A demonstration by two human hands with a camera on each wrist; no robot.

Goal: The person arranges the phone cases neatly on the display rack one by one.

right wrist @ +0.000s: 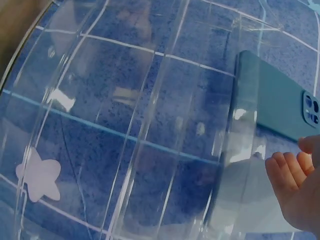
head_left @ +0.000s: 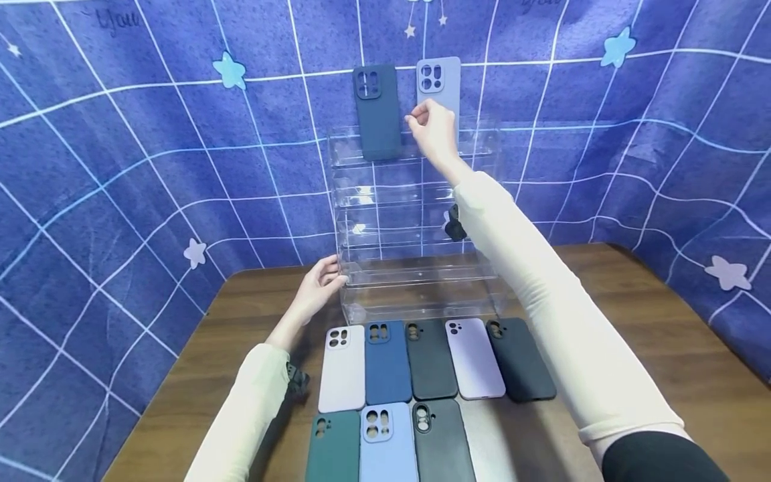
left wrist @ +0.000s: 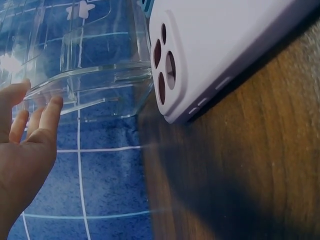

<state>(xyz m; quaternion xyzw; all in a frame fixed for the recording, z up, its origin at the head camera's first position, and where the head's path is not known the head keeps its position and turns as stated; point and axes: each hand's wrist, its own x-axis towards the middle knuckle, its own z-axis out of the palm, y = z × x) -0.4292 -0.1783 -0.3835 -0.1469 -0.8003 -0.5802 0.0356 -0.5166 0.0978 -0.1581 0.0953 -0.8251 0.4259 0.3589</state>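
A clear tiered display rack (head_left: 415, 276) stands upright on the table. My left hand (head_left: 316, 291) grips its lower left side edge; in the left wrist view, the thumb and fingers (left wrist: 50, 115) lie on either side of that clear edge. On the top tier, a dark blue phone case (head_left: 379, 120) leans at the left and a light lavender-blue phone case (head_left: 450, 90) at the right. My right hand (head_left: 435, 130) is in front of the lavender-blue case, its fingers loosely bent and holding nothing. Whether it touches that case I cannot tell.
Before the rack lie several phone cases in two rows, among them a white one (head_left: 342, 375), a blue one (head_left: 388, 368), a lilac one (head_left: 476, 361) and a green one (head_left: 333, 445). A blue patterned cloth (head_left: 150, 181) hangs behind the wooden table (head_left: 626, 321).
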